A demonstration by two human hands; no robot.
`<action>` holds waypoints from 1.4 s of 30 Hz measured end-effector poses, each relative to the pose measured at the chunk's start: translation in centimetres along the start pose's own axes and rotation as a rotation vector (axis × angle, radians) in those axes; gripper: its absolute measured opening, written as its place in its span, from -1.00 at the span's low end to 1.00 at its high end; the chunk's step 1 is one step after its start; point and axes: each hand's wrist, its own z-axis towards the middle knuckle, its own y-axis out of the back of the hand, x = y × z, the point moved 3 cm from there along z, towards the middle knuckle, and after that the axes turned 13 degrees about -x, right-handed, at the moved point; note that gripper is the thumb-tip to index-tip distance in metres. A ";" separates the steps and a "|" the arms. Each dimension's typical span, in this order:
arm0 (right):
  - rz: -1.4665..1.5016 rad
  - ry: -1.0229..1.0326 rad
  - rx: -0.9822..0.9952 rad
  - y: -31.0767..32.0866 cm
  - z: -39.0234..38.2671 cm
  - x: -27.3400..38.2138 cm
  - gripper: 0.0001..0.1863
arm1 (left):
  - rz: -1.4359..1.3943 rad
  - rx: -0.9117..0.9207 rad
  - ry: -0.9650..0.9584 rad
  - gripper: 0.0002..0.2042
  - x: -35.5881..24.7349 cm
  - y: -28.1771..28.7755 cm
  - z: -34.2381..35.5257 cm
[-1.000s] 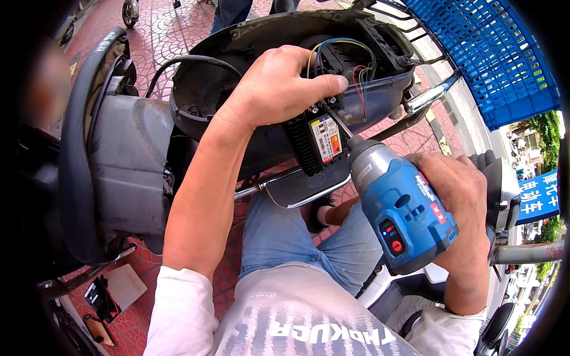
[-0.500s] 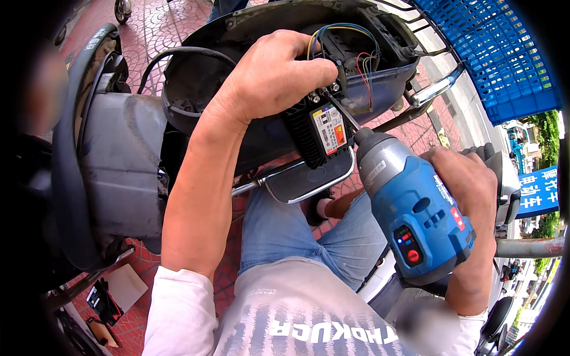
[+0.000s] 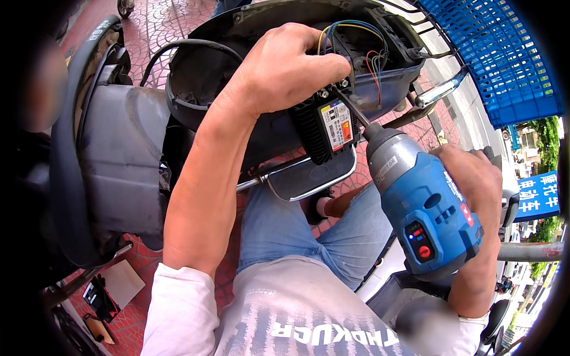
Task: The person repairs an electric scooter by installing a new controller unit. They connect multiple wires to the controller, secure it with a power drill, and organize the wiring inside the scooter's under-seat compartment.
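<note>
In my right hand [image 3: 472, 184] is a blue cordless impact driver [image 3: 424, 204], its fingers wrapped round the handle behind the tool. The driver's long bit [image 3: 354, 111] reaches up-left to the screw terminals [image 3: 333, 90] on a black finned controller box [image 3: 313, 133] with a printed label. My left hand [image 3: 291, 68] is closed at the top of that box, thumb and fingers by the terminals and the wires [image 3: 356, 25]; the hand hides exactly what it pinches. Behind the box lies the open dark body [image 3: 208, 77] of a scooter.
A blue plastic basket [image 3: 496, 59] stands at the upper right, near a chrome bar [image 3: 442, 88]. A footrest [image 3: 313, 178] sits below the box. To the left is a grey scooter panel [image 3: 122, 154]. A phone [image 3: 101, 298] and cardboard [image 3: 124, 282] lie on the red paving.
Both hands, the driver and the controller box appear slightly further right in the picture, as does the scooter body. The bit stays at the terminals and both grips look the same.
</note>
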 end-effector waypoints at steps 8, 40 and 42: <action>0.070 -0.014 -0.034 0.0 0.3 0.6 -0.47 | -0.045 -0.029 -0.015 -0.58 0.6 -0.2 0.0; 0.139 0.109 -0.176 -2.5 -3.5 -2.2 -0.52 | -0.025 0.156 0.077 -0.64 0.6 -0.6 0.0; 0.156 0.095 -0.170 -2.6 -3.2 -1.9 -0.52 | -0.026 0.159 0.075 -0.64 0.7 -0.5 0.0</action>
